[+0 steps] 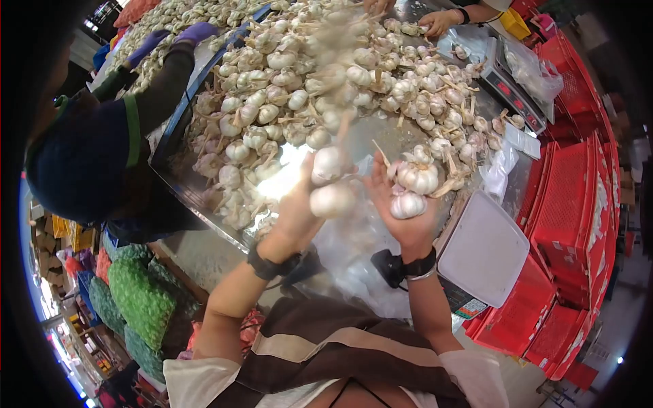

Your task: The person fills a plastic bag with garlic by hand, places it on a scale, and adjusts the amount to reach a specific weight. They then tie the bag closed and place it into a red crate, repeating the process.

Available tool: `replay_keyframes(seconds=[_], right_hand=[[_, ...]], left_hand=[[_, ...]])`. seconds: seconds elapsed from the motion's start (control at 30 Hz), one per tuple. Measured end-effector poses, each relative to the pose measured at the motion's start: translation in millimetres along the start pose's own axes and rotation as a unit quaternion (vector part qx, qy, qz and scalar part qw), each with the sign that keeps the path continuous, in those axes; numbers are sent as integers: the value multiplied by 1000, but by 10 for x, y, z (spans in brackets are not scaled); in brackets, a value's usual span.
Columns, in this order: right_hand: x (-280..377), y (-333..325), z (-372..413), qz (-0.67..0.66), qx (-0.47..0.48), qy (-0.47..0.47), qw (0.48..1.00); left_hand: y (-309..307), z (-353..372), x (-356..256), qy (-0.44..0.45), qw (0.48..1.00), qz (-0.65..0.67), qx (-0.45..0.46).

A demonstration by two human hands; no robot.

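Observation:
My left hand (296, 216) is curled around two garlic bulbs, an upper one (329, 164) and a lower, motion-blurred one (332, 200). To its right, my right hand (407, 228) is palm up, cupping garlic bulbs (408, 205) with stems sticking out; some of its fingers are hidden behind them. Beyond both hands, a large heap of garlic (279, 88) covers the metal table (381, 129). A clear plastic bag (357, 255) hangs below and between my hands. Each wrist wears a dark band.
A scale with a pale platform (483, 248) stands by my right forearm. Another scale with a red display (513, 95) is at the right. Red crates (568, 217) are stacked beyond. A co-worker (85, 163) with purple gloves is at left; another person's hand (441, 22) is across the table.

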State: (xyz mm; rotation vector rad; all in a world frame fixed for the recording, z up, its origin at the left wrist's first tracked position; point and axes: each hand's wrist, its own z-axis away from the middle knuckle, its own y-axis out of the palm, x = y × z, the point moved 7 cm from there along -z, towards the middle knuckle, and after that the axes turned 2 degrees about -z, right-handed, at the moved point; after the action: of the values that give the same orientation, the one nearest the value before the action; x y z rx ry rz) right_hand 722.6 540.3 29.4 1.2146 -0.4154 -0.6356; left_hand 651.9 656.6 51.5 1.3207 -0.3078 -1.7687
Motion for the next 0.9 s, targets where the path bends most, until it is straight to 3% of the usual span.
replay_keyframes(seconds=[0.07,0.1,0.17,0.2,0.23,0.27,0.3,0.33,0.4,0.43,0.47,0.53,0.57,0.6,0.63,0.67,0.7,0.73,0.77,0.8,0.87,0.9], right_hand=[[-141,91,88,-8,44,35,998],[-193,169,148,56,195,52,978],[-243,77,219,4,173,54,983],[-251,39,241,-49,150,57,986],[-262,-127,247,43,30,67,996],[-263,-151,275,42,29,67,996],[-295,-45,338,-7,135,88,987],[-306,40,435,-55,238,109,964],[-194,-191,481,-9,177,63,982],[-105,-219,517,-11,190,48,981],[-25,-238,564,-14,201,31,979],[78,-290,616,27,182,19,983],[164,-367,613,69,134,-14,989],[212,-398,601,110,86,-48,989],[164,-315,613,28,122,-32,992],[108,-229,613,28,122,-31,992],[26,-153,607,33,115,-20,993],[-60,-125,585,38,108,-8,993],[-53,-374,493,104,-8,-55,993],[-116,-369,398,104,-10,-55,993],[-401,-147,250,74,144,45,986],[-443,-191,223,164,64,7,984]], left_hand=[[107,66,-70,166,974,-150,-28],[168,101,-13,190,959,-209,-19],[332,157,5,244,904,-352,8],[353,208,-13,244,904,-352,8],[530,337,-47,300,773,-558,42],[714,454,-33,338,592,-728,73],[706,490,-65,332,660,-669,83],[652,521,-53,330,660,-669,83],[337,577,-77,326,769,-549,44],[139,541,117,266,785,-557,48],[64,543,209,264,785,-559,47],[124,614,399,357,505,-785,44],[-15,571,465,355,506,-785,43],[-245,446,546,281,504,-815,52],[-442,346,618,205,499,-840,62],[-407,339,526,205,500,-840,62],[-380,338,325,182,686,-703,44],[-418,317,219,149,836,-528,24],[-437,296,188,158,909,-385,37],[-405,330,142,157,909,-384,36],[-302,421,39,77,973,-213,42],[-210,465,-52,126,960,-250,21]])
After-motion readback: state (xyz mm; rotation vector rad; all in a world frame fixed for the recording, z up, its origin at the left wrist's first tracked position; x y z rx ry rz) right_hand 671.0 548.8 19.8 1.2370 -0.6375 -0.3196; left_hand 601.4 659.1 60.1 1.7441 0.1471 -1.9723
